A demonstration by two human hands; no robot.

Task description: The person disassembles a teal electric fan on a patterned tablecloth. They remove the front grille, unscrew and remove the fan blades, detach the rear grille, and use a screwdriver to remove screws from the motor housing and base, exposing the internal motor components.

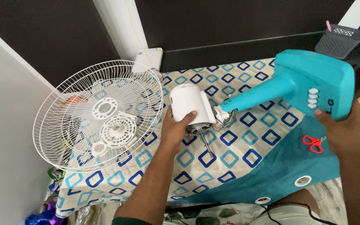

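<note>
The left hand wraps around the white rounded plastic motor housing of a dismantled fan. Its fingers are curled shut on the lower edge of the housing, just above the exposed motor and the bare metal shaft that points down toward the patterned cloth spread over the desk. The right hand holds the turquoise plastic fan base from below, closed on its wide end with the thumb near the row of white push buttons. The whole body is lifted clear of the cloth, tilted, with the neck running from base to motor.

The thin coloured wires at the joint between housing and neck look like the weak spot. It seems wise to keep both hands moving together so the joint does not twist or pull on them. A firm grip on the housing shell, rather than on the open motor beneath, would likely keep the fingers off the windings and the shaft.

To the left, the two white wire fan guards lie stacked, resting partly on the cloth and well apart from the motor. Small red-handled scissors lie on the teal part of the cloth, just beside the right hand.
</note>
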